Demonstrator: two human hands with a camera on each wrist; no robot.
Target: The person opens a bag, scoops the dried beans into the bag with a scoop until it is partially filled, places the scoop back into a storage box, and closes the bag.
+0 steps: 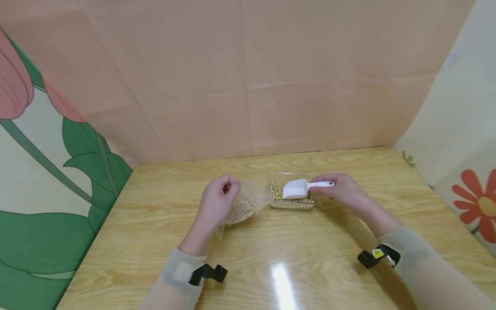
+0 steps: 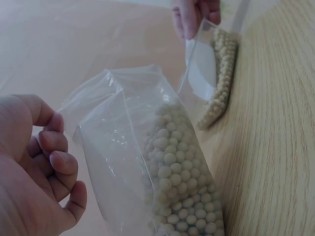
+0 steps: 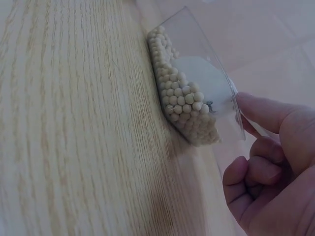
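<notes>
In the head view my left hand (image 1: 217, 200) pinches the top edge of a clear plastic bag (image 1: 260, 193). Pale round beads (image 2: 179, 162) fill one side of the bag in the left wrist view. My right hand (image 1: 341, 189) grips the handle of a white scoop (image 1: 296, 188). The scoop's bowl lies inside a clear rectangular box (image 1: 288, 175), over more of the pale beads (image 1: 276, 190). Through the box wall the right wrist view shows these beads (image 3: 182, 98) heaped against the scoop. The bag's mouth side points toward the box's left end.
A wood-grain table (image 1: 162, 232) carries the bag and box. Behind it hangs a plain pinkish sheet (image 1: 248, 86), meeting the table's back edge. Flower-printed panels stand at left (image 1: 42, 172) and right (image 1: 457, 150).
</notes>
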